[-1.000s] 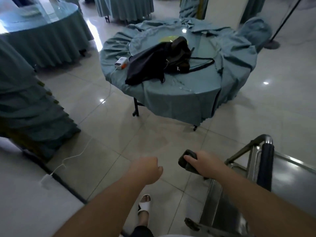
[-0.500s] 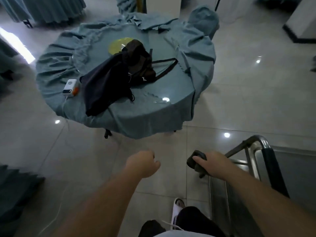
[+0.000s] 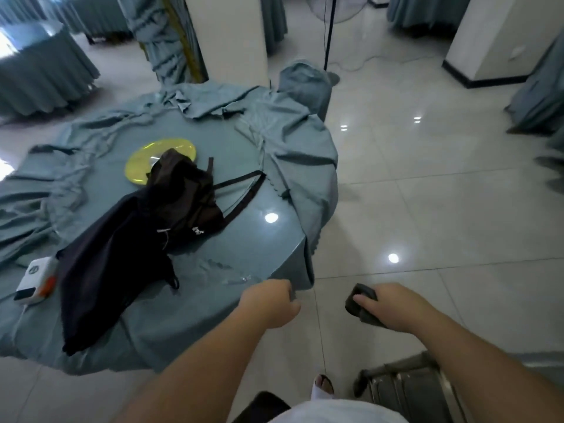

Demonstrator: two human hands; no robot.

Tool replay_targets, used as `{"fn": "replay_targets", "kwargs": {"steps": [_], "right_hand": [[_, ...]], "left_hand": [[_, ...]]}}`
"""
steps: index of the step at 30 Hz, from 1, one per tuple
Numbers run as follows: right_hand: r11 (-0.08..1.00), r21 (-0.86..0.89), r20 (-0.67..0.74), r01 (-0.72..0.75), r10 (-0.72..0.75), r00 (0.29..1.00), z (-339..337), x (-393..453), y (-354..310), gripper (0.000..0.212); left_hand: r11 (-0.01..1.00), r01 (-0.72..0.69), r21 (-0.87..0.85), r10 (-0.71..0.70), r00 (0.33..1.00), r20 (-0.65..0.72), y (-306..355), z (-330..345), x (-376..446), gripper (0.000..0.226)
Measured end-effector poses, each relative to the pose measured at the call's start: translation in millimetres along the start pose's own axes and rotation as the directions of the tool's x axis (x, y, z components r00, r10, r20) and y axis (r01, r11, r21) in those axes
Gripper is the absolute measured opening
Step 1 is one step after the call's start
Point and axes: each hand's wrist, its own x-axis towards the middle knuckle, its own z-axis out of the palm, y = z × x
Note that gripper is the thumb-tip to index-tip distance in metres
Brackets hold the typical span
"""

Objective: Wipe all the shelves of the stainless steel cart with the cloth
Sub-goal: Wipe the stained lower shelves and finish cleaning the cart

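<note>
Cloth, dark wadded lump, gripped in right hand; left hand fisted, empty; steel cart corner shiny.

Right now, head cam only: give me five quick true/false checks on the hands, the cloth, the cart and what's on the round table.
1. The right hand holds the dark cloth. True.
2. The left hand also holds a cloth. False: its fingers are curled and it holds nothing.
3. The cloth is on a shelf of the cart. False: it is held above the floor, apart from the cart, which shows only at the lower right.
4. A dark bag partly covers a yellow plate on the round table. True.
5. The white device lies on the floor. False: it lies near the table's left edge.
</note>
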Motion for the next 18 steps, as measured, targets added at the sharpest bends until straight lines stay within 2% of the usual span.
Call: {"fn": "replay_targets", "kwargs": {"steps": [5, 9, 13, 18], "right_hand": [[0.998, 0.052, -0.046, -0.032, 0.034, 0.998, -70.6, 66.0, 22.9, 0.046], [0.983, 0.152, -0.053, -0.098, 0.108, 0.993, -100.9, 113.6, 52.7, 0.041], [0.971, 0.157, -0.066, -0.18, 0.193, 0.979, -134.2, 155.4, 86.7, 0.04], [0.913, 0.243, -0.071, -0.329, 0.355, 0.932, -178.2, 184.2, 130.3, 0.041]], "left_hand": [[0.995, -0.07, -0.075, 0.074, 0.996, 0.051, 49.1, -46.9, 79.5, 0.031], [0.99, -0.139, 0.008, 0.137, 0.986, 0.095, 84.0, -86.5, 156.9, 0.039], [0.971, -0.224, 0.086, 0.215, 0.971, 0.102, 127.6, -133.2, 243.7, 0.045], [0.917, -0.358, 0.175, 0.331, 0.929, 0.166, 194.2, -181.0, 327.9, 0.053]]}}
